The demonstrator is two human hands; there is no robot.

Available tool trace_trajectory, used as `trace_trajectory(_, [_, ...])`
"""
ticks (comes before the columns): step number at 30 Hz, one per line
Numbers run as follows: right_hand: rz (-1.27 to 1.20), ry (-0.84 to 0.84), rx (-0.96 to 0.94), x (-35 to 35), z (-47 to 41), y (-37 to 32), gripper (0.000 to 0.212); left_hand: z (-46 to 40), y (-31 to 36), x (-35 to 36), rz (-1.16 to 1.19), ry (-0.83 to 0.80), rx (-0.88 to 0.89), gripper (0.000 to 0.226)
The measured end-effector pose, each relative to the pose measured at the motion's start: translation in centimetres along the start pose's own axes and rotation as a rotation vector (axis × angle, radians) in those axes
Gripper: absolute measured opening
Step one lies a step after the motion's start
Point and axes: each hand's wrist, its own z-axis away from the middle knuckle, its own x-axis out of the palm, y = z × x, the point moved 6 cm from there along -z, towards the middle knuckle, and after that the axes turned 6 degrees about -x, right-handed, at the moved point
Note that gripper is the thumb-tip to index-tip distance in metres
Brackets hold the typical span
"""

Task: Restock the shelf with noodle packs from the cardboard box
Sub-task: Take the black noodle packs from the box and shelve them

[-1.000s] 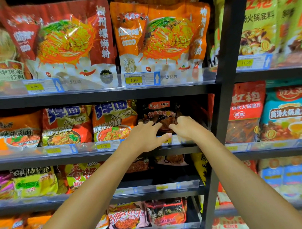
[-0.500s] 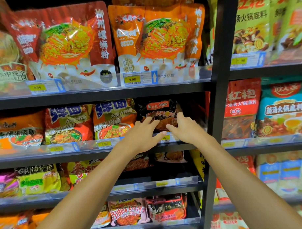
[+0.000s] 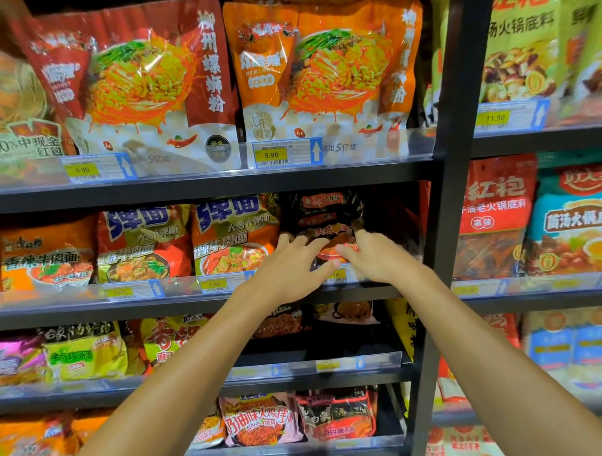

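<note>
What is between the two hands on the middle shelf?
In the head view, the dark noodle pack shows between left hand and right hand, above a yellow price tag.

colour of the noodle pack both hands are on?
Black noodle pack with red-orange print, second shelf from the top. Head view, the only one, shows it above the left hand and right hand.

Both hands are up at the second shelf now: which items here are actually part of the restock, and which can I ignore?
In the job: black noodle pack, left hand, right hand, second shelf.

Ignore: orange pouches above, hotpot base packs, pink packs at bottom.
</note>
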Motion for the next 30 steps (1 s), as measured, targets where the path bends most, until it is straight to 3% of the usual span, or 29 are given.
trace_trajectory(2, [-0.047,-0.012,0.007,-0.1,-0.3,0.0,0.039,-0.2,-0.2,0.0,0.020,-0.033,0.000,0.066])
trace_trajectory(8, [-0.078,0.056,0.019,-1.4,-0.9,-1.2,0.036,-0.6,-0.8,0.1,0.027,-0.100,-0.048,0.070])
trace_trajectory(16, [0.013,0.179,0.057,-1.9,1.3,-0.4,0.056,1.7,-0.8,-0.9,-0.048,0.057,0.075,0.062])
trace_trajectory(19, [0.052,0.262,-0.038,-2.7,2.7,-1.4,0.067,3.2,-1.5,-2.5,-0.033,0.129,0.126,0.059])
trace_trajectory(25, [-0.066,0.349,-0.335,-2.2,5.1,-4.7,0.053,8.5,-5.8,-6.0,0.013,0.243,0.102,0.048])
trace_trajectory(30, [-0.135,0.270,-0.559,0.4,6.7,-12.7,0.045,14.2,-11.6,-7.7,-0.039,0.258,0.042,0.046])
